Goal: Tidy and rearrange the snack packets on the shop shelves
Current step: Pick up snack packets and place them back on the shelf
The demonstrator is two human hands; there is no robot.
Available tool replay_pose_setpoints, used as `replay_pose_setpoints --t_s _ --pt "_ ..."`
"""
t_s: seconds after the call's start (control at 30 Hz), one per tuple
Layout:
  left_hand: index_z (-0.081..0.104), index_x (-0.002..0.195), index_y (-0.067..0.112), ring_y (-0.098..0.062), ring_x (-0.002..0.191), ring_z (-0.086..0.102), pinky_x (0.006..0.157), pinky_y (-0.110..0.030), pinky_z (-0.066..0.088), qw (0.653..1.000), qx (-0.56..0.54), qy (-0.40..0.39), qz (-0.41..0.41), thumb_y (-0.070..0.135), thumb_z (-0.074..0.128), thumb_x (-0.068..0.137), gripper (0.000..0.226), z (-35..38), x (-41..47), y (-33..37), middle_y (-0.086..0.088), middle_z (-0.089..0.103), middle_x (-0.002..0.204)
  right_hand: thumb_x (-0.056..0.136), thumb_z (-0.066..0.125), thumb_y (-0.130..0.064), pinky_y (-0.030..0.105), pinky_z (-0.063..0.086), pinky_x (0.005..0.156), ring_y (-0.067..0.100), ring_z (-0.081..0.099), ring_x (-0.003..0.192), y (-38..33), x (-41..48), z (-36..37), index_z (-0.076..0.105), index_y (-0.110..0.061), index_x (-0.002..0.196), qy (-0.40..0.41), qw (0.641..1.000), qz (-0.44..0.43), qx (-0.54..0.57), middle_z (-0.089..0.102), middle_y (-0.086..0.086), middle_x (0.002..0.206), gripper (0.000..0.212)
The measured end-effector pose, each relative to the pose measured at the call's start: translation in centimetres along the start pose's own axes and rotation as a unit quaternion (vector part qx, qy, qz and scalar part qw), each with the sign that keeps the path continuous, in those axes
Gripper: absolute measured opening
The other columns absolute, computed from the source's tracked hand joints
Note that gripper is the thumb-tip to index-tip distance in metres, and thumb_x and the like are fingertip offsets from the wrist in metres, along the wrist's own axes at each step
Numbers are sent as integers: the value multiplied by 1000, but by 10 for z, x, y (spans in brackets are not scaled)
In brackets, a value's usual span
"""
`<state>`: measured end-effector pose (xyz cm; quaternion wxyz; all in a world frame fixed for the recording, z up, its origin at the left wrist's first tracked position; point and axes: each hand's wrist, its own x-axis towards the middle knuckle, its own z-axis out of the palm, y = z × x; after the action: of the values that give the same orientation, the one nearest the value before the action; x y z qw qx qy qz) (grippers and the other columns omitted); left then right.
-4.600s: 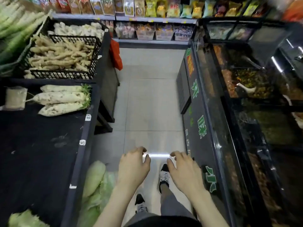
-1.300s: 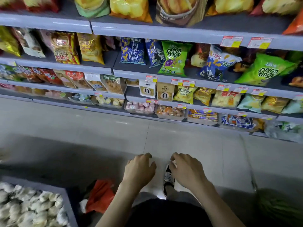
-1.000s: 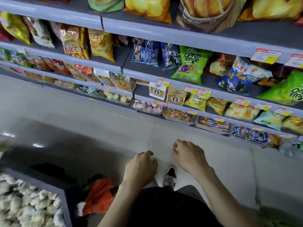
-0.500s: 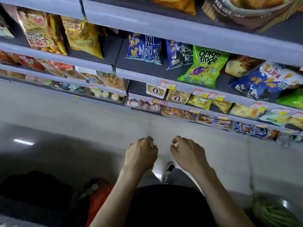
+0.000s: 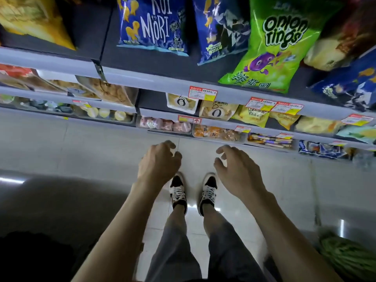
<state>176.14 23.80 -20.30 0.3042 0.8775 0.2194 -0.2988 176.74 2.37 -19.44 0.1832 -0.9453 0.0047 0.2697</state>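
I face shop shelves of snack packets. A blue Koi Mori packet [image 5: 153,24] stands beside a second blue packet [image 5: 220,27] and a green onion rings packet [image 5: 273,44] that leans left. Lower shelves hold beige packets [image 5: 216,111], yellow packets [image 5: 251,117] and clear tubs of sweets [image 5: 165,125]. My left hand [image 5: 158,162] and my right hand [image 5: 237,169] hover above the floor in front of the bottom shelf, fingers loosely curled, holding nothing and touching no packet.
The grey shelf edge [image 5: 154,79] carries red-and-yellow price tags [image 5: 202,92]. A tiled floor [image 5: 71,145] lies between me and the shelves; my shoes [image 5: 179,191] stand on it. Green produce [image 5: 350,259] sits at the lower right, a dark display at the lower left.
I have stepped closer to the shelves, so the packets fill more of the view. Both hands stayed empty and moved slightly apart; both feet now stand side by side.
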Motion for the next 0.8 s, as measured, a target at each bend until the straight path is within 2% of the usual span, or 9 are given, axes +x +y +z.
replay_pose_setpoints --t_s 0.1,0.23,0.3,0.37,0.47,0.53,0.63,0.7,0.8 --pt "69 127 26 -33 105 72 97 -45 58 998 -45 45 -3 45 51 83 52 11 45 -8 -6 77 117 102 55 -35 36 48 92 19 59 119 15 40 21 57 -29 131 14 998 20 64 63 -8 132 30" --pt "73 128 18 -29 111 70 87 -22 44 983 -146 112 -12 27 65 98 32 27 104 -13 -8 77 119 99 62 -33 38 52 94 21 62 116 43 98 57 57 -21 133 64 975 61 202 64 -4 131 37" --pt "75 125 18 -30 105 74 96 -31 56 958 -250 137 -38 29 69 88 40 35 141 -23 -10 79 111 99 65 -30 26 49 82 14 64 102 53 125 67 51 -16 141 77 955 97 268 63 -2 126 47" --pt "76 120 20 -32 96 77 92 -49 63 920 -349 160 -74 31 65 73 50 46 180 -39 -11 80 102 95 65 -32 26 48 74 14 68 90 62 152 75 46 -16 145 106 937 127 307 63 0 131 55" --pt "69 124 23 -30 91 76 89 -46 64 887 -421 168 -90 21 60 75 50 58 223 -45 -12 77 107 96 60 -31 41 56 88 25 72 96 66 177 87 43 -18 149 156 925 140 317 56 -3 141 57" --pt "61 136 24 -31 101 73 93 -45 61 885 -425 179 -69 16 59 82 55 56 232 -33 -10 73 121 94 61 -31 52 59 89 29 71 107 68 190 93 47 -21 147 199 906 155 340 60 -5 137 55" --pt "56 143 20 -34 123 65 98 -44 57 901 -398 172 -12 14 66 94 50 54 250 -22 -10 66 135 91 67 -25 55 61 84 21 77 88 71 208 100 61 -24 131 236 851 173 437 71 -9 120 40" --pt "62 135 17 -29 118 67 90 -36 56 910 -377 173 17 26 72 97 41 53 263 -16 -5 71 126 88 71 -25 55 62 81 19 78 79 70 219 105 68 -25 116 242 826 177 477 76 -6 110 28" --pt "69 124 19 -19 109 70 94 -38 58 909 -376 173 46 35 73 97 31 53 279 -14 5 75 115 91 71 -32 49 61 85 17 73 89 63 224 103 70 -25 104 271 838 167 444 77 -6 101 16"
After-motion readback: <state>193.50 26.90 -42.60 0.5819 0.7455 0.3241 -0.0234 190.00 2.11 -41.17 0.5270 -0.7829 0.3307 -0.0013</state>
